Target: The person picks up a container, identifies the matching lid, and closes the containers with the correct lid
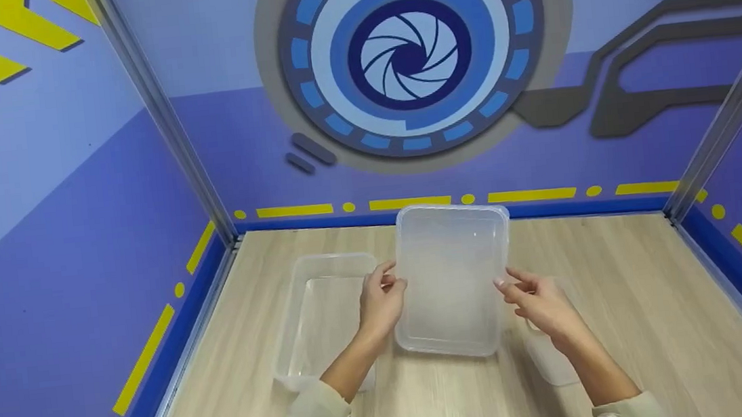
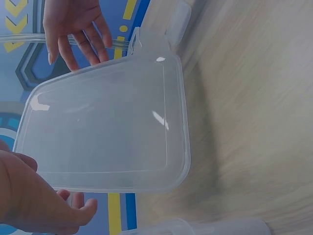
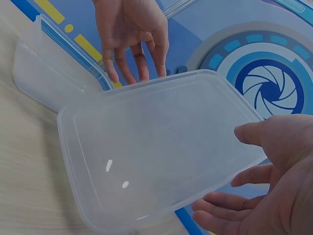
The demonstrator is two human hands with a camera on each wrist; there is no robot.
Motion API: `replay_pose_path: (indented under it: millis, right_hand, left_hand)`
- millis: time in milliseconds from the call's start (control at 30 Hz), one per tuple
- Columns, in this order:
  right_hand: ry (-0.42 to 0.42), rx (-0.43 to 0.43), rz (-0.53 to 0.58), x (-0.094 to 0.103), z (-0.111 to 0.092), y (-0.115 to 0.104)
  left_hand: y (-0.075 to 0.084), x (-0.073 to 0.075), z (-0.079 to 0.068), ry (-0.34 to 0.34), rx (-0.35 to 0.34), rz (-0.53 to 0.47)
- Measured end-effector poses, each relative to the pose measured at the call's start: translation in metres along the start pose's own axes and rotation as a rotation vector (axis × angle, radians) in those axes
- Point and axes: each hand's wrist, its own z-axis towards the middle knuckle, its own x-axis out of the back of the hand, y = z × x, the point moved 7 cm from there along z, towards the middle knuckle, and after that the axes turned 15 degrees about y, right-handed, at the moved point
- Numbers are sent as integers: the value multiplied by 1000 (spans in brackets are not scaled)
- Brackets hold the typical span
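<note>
A translucent plastic lid (image 1: 453, 279), rectangular with rounded corners and a raised rim, is held up and tilted between both hands. My left hand (image 1: 382, 303) grips its left edge. Along the opposite long edge, my right hand (image 1: 543, 304) holds it, the thumb (image 3: 249, 133) on the near face and the other fingers by the underside. Left of the lid stands a clear rectangular container (image 1: 283, 339) without a cover, partly behind my left forearm. A smaller translucent plastic piece (image 1: 552, 361) lies under my right hand, which hides part of it.
Light wood-grain tabletop (image 1: 654, 317) spreads below the hands. A blue back wall (image 1: 221, 141) with a round printed emblem closes the far side, and side panels (image 1: 82, 318) rise at left and right, joined by metal corner posts (image 1: 161, 113).
</note>
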Motion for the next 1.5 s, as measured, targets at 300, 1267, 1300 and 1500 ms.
replay_pose_path:
  millis: [300,1267,1300,1500]
  right_hand:
    - [34,0,27,2,1,0]
    - [86,-35,261,15,2,-9]
    - [84,-34,258,15,2,-9]
    - [91,-35,251,18,3,-7]
  left_hand:
    - [1,-1,0,-3,15,-34]
    - [-2,7,-1,17,-34,-59]
    - [-2,7,-1,15,-34,-62]
    - [-4,8,-1,-8,-8,-74]
